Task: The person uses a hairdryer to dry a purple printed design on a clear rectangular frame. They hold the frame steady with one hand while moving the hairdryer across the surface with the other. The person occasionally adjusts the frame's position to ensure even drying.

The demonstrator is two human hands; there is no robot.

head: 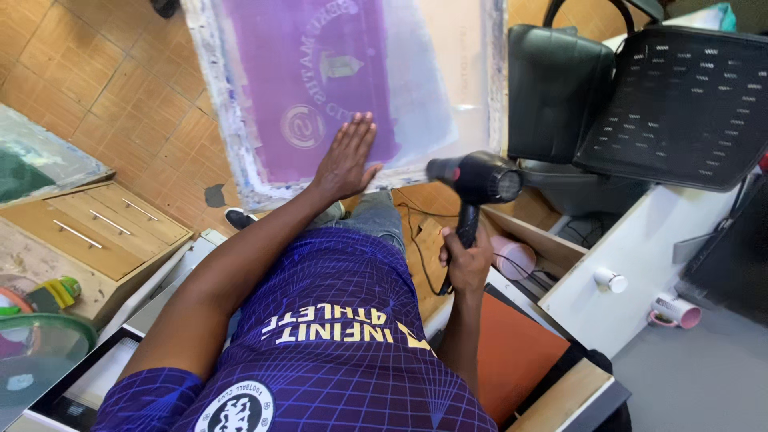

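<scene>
Soft, even daylight fills my view; shadows are faint. The pale mesh of the printing screen (448, 72) glows washed-out at top. Edges bend from the wide lens, and my shirt (336, 352) up close looks slightly soft.

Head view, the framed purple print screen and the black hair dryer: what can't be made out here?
- Print screen: its far end is cut off by the top edge; the left hand lies flat over part of the mesh.
- Hair dryer: the right hand wraps the handle, hiding any switch; whether it is running cannot be told.
- Dryer cord: disappears behind the person's torso.
- Open drawer: contents mostly hidden by the dryer and hand.
</scene>
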